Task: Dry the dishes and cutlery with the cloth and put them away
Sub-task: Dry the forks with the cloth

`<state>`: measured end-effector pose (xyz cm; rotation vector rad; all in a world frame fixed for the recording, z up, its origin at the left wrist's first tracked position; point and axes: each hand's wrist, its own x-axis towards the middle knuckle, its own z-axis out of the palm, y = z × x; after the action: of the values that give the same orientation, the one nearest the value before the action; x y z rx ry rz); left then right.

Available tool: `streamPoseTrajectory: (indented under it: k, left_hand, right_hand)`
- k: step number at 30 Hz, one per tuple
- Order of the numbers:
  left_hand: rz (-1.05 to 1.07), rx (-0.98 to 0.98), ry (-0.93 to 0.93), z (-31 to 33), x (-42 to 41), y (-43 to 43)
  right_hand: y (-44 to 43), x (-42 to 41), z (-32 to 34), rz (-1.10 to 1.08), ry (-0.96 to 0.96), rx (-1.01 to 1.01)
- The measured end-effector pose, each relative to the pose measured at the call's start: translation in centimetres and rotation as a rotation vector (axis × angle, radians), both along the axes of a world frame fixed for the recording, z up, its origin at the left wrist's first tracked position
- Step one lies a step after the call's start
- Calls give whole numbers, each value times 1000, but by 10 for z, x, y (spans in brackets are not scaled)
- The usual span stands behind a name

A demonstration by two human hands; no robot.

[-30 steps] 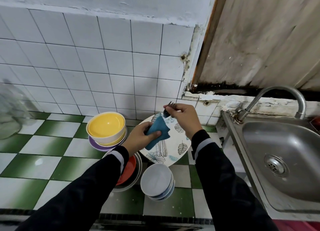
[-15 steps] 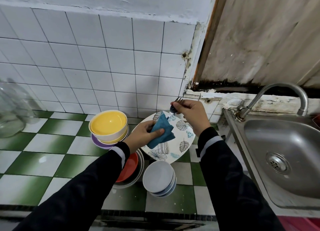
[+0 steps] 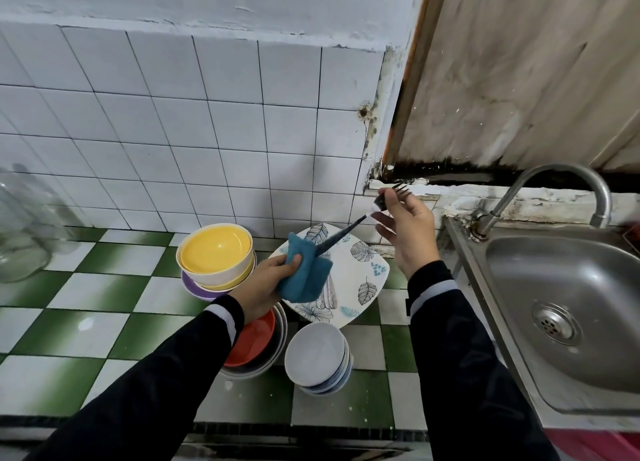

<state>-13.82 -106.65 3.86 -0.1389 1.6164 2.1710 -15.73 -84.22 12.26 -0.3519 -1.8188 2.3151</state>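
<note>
Slipping from so light a hold, the dark-handled metal fork (image 3: 343,233) could, I judge, drop onto the stack of white bowls (image 3: 317,353) near the front of the green-and-white checkered desk (image 3: 104,322), or onto the square leaf-patterned plate (image 3: 363,273) behind it. A hard tug of the cloth would cause that. The left hand (image 3: 266,284), low over the plate, is curled round the folded blue cloth (image 3: 304,273), which wraps the fork's handle end. Farther back and higher, the right hand (image 3: 405,228) pinches the fork's neck at the fingertips, other fingers loosely spread, tines raised toward the white tiled wall (image 3: 207,114).
</note>
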Motion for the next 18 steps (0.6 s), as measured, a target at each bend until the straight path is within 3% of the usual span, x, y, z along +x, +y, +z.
streamPoseTrajectory:
  k: [3, 6, 12, 15, 18]
  left_hand:
    - [87, 274, -192, 9, 3, 2]
    - [125, 408, -289, 20, 3, 6]
    - [250, 248, -279, 15, -1, 6]
    - [290, 206, -278, 15, -5, 10]
    - [266, 131, -231, 20, -11, 17]
  right_hand:
    - [-1, -1, -2, 74, -18, -169]
    - [-2, -3, -4, 54, -28, -283]
    - [4, -12, -3, -68, 73, -378]
    - [3, -14, -2, -94, 117, -280]
    - [-9, -13, -14, 19, 88, 84]
